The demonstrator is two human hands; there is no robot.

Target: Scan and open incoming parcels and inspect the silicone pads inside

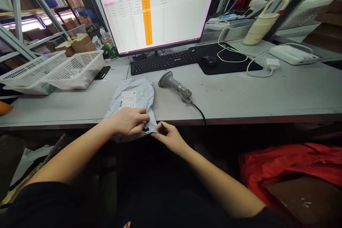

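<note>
A pale grey plastic mailing bag [143, 91] with a white printed label [128, 99] lies at the desk's front edge, its near end hanging over. My left hand [129, 120] rests on the near part of the bag, fingers curled and gripping the plastic. At the bag's near right corner, my right hand [169, 137] is closed, thumb and fingers pinching the edge. A small dark patch shows on the bag between the two hands; I cannot make out what it is. Just beyond, a grey barcode scanner [173, 84] lies on the desk with its cable running off the front edge.
A monitor [171, 14] stands behind a black keyboard [162, 63] and a mouse [209, 61]. White plastic baskets [77, 69], a phone [102, 72] and a green-labelled bottle [109, 45] are at left. White cables and a charger [271, 64] lie at right. Red fabric [288, 164] is below right.
</note>
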